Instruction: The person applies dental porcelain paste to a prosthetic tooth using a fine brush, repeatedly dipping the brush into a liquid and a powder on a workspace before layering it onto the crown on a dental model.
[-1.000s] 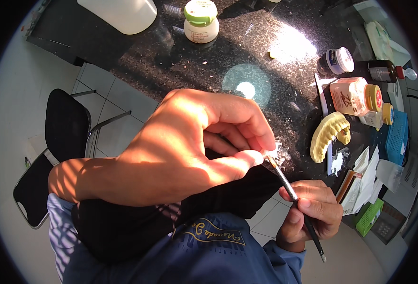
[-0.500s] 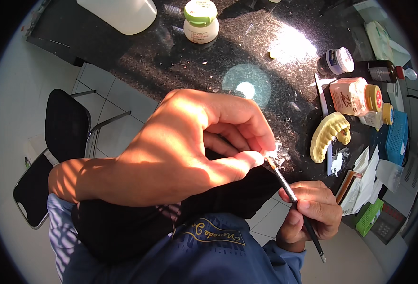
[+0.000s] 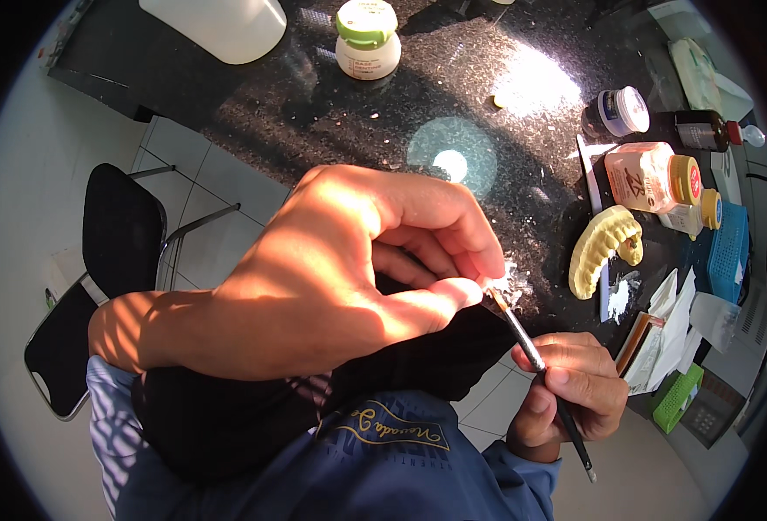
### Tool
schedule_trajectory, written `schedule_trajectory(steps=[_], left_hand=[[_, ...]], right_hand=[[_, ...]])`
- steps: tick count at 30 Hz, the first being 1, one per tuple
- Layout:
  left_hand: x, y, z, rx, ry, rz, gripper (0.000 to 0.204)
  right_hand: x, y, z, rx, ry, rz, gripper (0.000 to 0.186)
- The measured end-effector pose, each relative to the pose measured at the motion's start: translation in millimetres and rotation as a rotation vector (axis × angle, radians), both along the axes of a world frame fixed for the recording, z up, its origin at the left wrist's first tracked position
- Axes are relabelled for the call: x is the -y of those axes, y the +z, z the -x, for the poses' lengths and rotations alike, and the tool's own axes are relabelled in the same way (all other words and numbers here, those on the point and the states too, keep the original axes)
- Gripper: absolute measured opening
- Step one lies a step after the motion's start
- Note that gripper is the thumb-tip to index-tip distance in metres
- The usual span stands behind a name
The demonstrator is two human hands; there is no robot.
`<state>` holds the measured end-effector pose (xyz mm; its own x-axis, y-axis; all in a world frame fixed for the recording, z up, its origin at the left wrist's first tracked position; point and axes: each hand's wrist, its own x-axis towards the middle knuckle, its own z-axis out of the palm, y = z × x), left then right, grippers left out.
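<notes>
Left hand (image 3: 310, 278) pinching a small pale piece (image 3: 486, 282), mostly hidden, between thumb and fingertip; right hand (image 3: 579, 386) gripping a thin dark brush (image 3: 522, 339) at mid-handle. Hands standing apart, only the brush bridging them: its tip is meeting the left fingertips at the left hand's three o'clock, its handle running down toward half past four. Yellow teeth model (image 3: 585, 252) lying at the tip's two o'clock, white powder (image 3: 619, 299) at three. Working well probably means keeping the pinch steady, stroking lightly, turning the piece rather than pressing; hard pushing would be risking a slip.
</notes>
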<state>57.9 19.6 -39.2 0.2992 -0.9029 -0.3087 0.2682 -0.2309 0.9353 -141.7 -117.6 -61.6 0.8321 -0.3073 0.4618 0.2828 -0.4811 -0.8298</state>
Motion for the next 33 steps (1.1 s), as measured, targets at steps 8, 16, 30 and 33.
schedule_trajectory(steps=[8,16,30,33], left_hand=[[0.2,-0.5,1.2,-0.002,0.018,0.0,0.016],[0.3,-0.1,0.8,0.011,0.012,0.001,0.015],[0.0,0.5,-0.2,0.004,-0.002,-0.018,0.015],[0.5,1.2,-0.6,0.006,-0.01,-0.034,0.014]], right_hand=[[-0.2,-1.0,-0.4,-0.013,-0.006,0.015,0.036],[-0.1,-1.9,0.4,0.013,-0.007,-0.01,0.035],[-0.2,-1.9,0.8,0.009,-0.007,0.0,0.036],[0.6,-0.7,0.4,-0.032,0.019,0.024,0.037]])
